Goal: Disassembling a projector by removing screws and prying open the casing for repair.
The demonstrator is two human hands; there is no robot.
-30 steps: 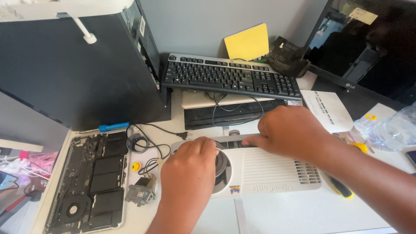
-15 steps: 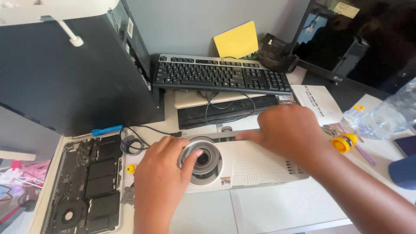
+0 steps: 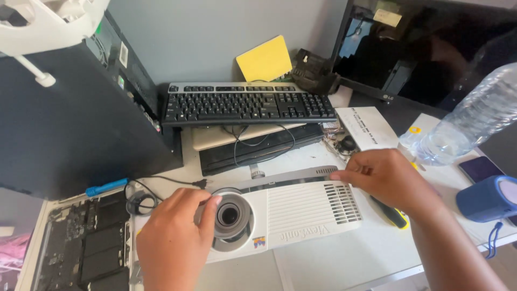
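At far left an opened laptop base [image 3: 81,242] lay with its boards and battery cells exposed, and just beside it the left hand [image 3: 175,242] rested on the front corner of a white projector [image 3: 293,215], fingers curled around the grey lens ring [image 3: 230,215]. The projector sat flat near the middle of the white surface [image 3: 323,269], lens facing the camera, its top ribbed with vent slats and its casing looking intact. The right hand [image 3: 385,178] gripped the projector's far right corner, fingers bent over the edge, with a clear water bottle [image 3: 474,121] further right.
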